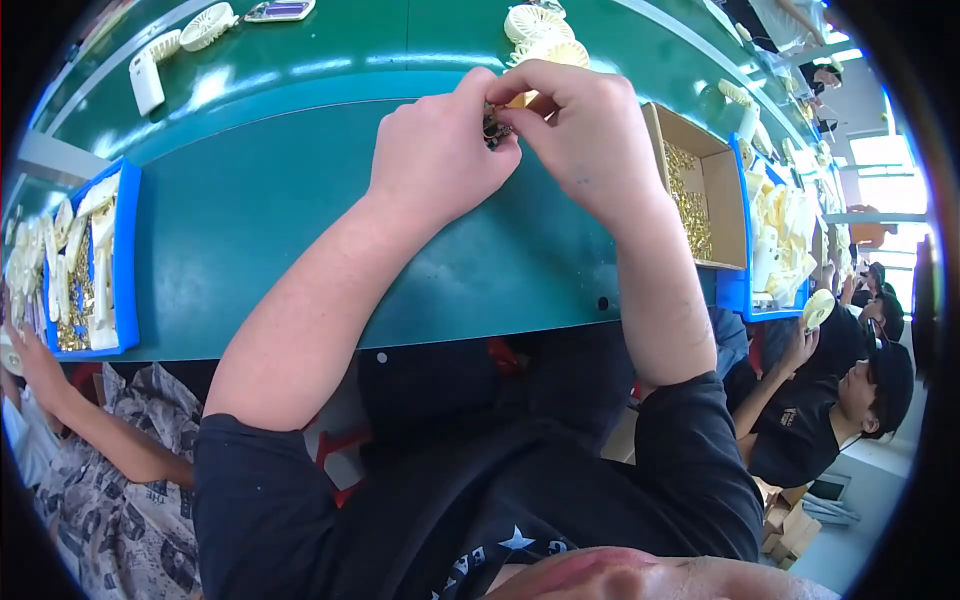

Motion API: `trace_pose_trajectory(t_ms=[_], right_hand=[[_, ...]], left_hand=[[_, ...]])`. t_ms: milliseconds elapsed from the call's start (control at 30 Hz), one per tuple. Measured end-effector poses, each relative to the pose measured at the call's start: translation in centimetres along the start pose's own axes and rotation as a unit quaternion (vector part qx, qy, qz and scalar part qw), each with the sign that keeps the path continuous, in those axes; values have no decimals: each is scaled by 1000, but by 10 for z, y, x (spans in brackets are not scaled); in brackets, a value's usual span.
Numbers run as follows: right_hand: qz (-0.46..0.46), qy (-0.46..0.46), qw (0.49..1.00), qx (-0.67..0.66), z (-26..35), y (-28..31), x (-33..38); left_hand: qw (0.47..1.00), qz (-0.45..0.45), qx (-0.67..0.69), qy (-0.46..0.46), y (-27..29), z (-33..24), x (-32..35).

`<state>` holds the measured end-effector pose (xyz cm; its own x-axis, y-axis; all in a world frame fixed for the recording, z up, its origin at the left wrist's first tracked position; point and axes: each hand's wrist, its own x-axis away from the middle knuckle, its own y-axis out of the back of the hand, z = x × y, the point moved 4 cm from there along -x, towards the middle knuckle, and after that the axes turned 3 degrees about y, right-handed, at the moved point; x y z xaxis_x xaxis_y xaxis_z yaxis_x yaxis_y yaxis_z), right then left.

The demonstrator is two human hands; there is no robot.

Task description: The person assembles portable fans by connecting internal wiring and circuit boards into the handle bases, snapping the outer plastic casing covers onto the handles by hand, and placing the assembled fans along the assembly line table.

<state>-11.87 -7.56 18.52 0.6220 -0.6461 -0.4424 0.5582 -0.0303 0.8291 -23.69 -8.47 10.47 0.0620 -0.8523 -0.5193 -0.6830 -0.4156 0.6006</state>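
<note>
My two hands meet over the far part of the green work mat [270,220], fingertips close together. Pinched in my left hand [435,150] is a small dark part with brass-coloured bits [493,129], mostly covered by the fingers, so its exact kind cannot be made out. My right hand [595,135] has its thumb and forefinger closed at that same part from the other side. Just beyond my fingers lie cream round fan grilles [540,35].
To the right, a cardboard box [655,150] holds many small brass pieces, beside a blue bin [738,285] of cream plastic parts. Another blue bin [128,260] stands left. Cream fan parts [148,82] lie at far left. People sit on both sides.
</note>
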Motion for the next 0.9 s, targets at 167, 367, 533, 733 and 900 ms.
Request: trace_pose_trajectory(t_ms=[167, 367, 533, 733, 900], right_hand=[[-23, 4, 995, 96, -5, -9, 0], [-26, -1, 998, 64, -4, -7, 1], [-27, 23, 996, 84, -6, -7, 2], [-32, 75, 986, 147, -2, -5, 0], [23, 61, 973, 221, 5, -2, -7]], left_hand=[[1000, 1, 6, 6, 0, 0, -2], [1000, 6, 14, 8, 0, -1, 0], [996, 65, -3, 57, 1, -3, -1], [1000, 11, -2, -1, 2, -5, 1], [1000, 23, -15, 3, 3, -3, 2]])
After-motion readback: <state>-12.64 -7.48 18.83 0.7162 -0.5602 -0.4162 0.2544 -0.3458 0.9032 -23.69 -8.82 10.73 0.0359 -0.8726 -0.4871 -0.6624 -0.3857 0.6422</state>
